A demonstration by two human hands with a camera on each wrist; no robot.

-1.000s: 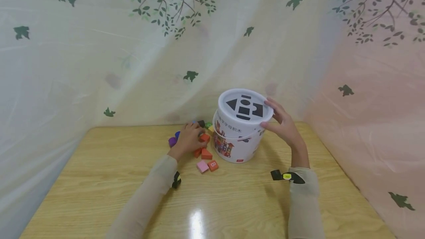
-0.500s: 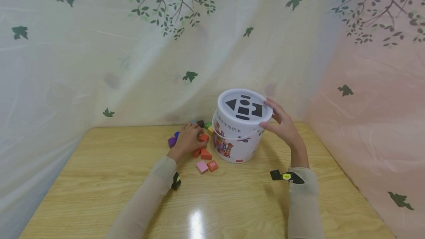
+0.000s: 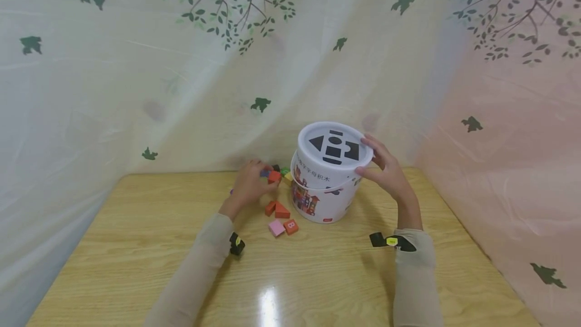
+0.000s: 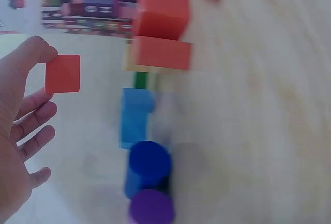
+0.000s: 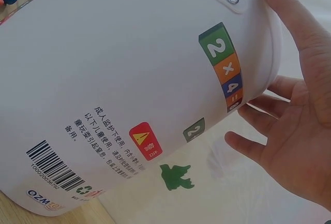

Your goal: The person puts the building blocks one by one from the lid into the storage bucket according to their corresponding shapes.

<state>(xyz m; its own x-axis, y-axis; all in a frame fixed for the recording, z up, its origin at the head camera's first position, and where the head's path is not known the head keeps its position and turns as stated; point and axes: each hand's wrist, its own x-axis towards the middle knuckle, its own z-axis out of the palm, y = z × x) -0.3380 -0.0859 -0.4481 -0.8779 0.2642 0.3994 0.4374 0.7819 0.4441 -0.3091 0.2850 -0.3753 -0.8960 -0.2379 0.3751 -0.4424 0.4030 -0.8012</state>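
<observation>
Between its thumb and forefinger, my left hand (image 3: 248,183) pinches a red block (image 4: 63,74), the other fingers spread loosely in the left wrist view. The block is off the table, left of a white bucket (image 3: 328,206). That bucket stands upright with its lid (image 3: 317,158) on, printed with black shapes. My right hand (image 3: 389,175) grips the lid's right rim, thumb in front and fingers behind. Below the left hand lie a red triangular block (image 3: 282,210), a pink block (image 3: 276,228) and a red block marked B (image 3: 291,226). The left hand partly hides others in the head view.
Blue cylinder (image 4: 150,161), purple cylinder (image 4: 151,207) and light blue blocks (image 4: 137,118) stand in a row in the left wrist view. Green (image 3: 284,171) and yellow blocks sit against the bucket's left side. A patterned curtain (image 3: 204,90) hangs behind the wooden table (image 3: 317,276).
The left hand has lifted the red block off the group and shifted slightly left and back, uncovering the red blocks below. The right hand and the bucket stay put.
</observation>
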